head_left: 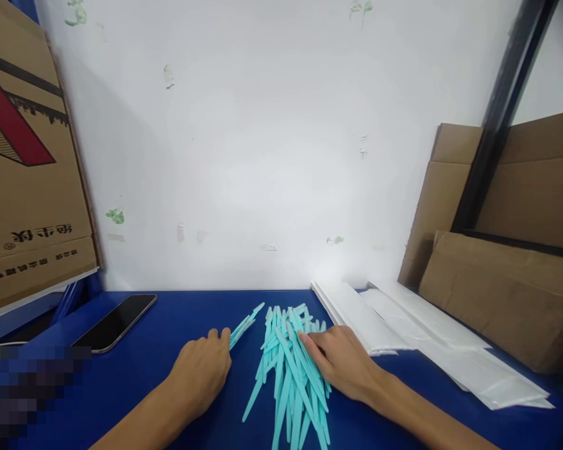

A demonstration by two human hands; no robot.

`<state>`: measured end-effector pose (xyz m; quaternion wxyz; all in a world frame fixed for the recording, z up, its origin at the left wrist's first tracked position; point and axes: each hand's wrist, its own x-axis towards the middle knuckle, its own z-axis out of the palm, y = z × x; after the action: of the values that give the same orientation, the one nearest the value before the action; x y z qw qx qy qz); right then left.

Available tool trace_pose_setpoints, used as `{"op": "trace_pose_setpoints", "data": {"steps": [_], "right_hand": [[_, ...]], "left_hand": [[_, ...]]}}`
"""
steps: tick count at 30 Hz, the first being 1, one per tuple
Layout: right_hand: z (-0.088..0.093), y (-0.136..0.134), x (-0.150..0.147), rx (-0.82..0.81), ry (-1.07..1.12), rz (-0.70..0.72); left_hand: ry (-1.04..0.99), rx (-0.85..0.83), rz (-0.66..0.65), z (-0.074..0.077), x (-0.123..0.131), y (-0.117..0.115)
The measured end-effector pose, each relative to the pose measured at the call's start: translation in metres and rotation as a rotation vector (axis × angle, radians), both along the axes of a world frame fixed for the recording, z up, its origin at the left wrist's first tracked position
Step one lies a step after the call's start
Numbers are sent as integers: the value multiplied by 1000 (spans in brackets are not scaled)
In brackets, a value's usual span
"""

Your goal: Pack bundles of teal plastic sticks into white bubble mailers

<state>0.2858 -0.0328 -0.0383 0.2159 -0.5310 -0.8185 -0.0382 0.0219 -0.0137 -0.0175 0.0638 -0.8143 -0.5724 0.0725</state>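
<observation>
Turquoise sticks (289, 359); blue table (182, 312); white packets (356, 319); brown carton (23, 203), red-black print (19, 128).

Left fingers (226, 337) partly hide sticks (244, 327); printed carton (37, 200) cut off at left.

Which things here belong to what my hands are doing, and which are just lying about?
In use:
turquoise sticks, a few in the left hand
stick pile, touched by the right hand

Apparently lying about:
phone
cardboard
flat white packets, untouched; their role is unclear
</observation>
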Motion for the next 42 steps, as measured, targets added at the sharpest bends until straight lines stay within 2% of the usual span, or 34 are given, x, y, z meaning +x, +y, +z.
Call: {"op": "trace_pose_setpoints", "data": {"steps": [4, 7, 10, 12, 14, 17, 20, 24, 28, 35, 42], "right_hand": [[3, -1, 1, 11, 24, -5], [4, 0, 3, 23, 51, -4], [4, 2, 5, 42, 89, 3], [5, 2, 6, 61, 118, 8], [7, -1, 5, 82, 139, 15], [14, -8, 2, 88, 211, 39], [21, -16, -5, 5, 383, 65], [20, -18, -13, -135, 648, 108], [13, -12, -15, -295, 906, 165], [9, -6, -15, -304, 988, 177], [9, -6, -15, -280, 1011, 187]], "left_hand": [[0, 33, -9, -3, -2, 3], [-82, 55, 16, -2, -7, 6], [-266, 67, 46, 3, -10, 8], [-467, 44, 41, 5, -10, 9], [-751, -58, 9, 8, -7, 8], [-1171, -333, -62, 11, 2, 2], [-1351, -517, -156, 14, 12, -8], [-1395, -616, -181, 10, 21, -21], [-1385, -587, -146, 0, 23, -25], [-1344, -562, -92, -2, 23, -28], [-1351, -614, 67, -11, 20, -28]]}}
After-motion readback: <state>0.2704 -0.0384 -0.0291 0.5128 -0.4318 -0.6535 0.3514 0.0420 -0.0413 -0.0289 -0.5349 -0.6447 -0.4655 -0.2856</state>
